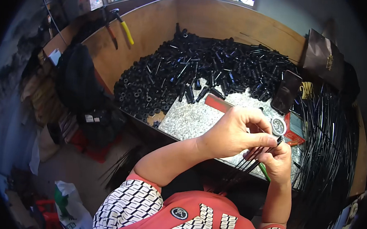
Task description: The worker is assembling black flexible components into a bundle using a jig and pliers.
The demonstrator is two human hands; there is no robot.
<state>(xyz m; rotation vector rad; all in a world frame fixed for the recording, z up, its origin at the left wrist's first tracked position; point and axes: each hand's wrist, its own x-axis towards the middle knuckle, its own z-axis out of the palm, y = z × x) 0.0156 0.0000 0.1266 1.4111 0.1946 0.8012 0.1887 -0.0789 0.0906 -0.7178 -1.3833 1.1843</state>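
The wood-walled bench (240, 17) is bearing a heap of black tubular parts (212, 61), a pale speckled worktop (191, 119) and, at right, a sheaf of long black rods (329, 136). Over the worktop's near edge, several thin black rods (252, 157) are slanting up into your right hand (278, 162), whose fingers are clamping them. Your left hand (237, 132) is holding thumb and forefinger by their upper ends, near a small round container (278, 127); whether that pinch is closing on anything, I cannot tell.
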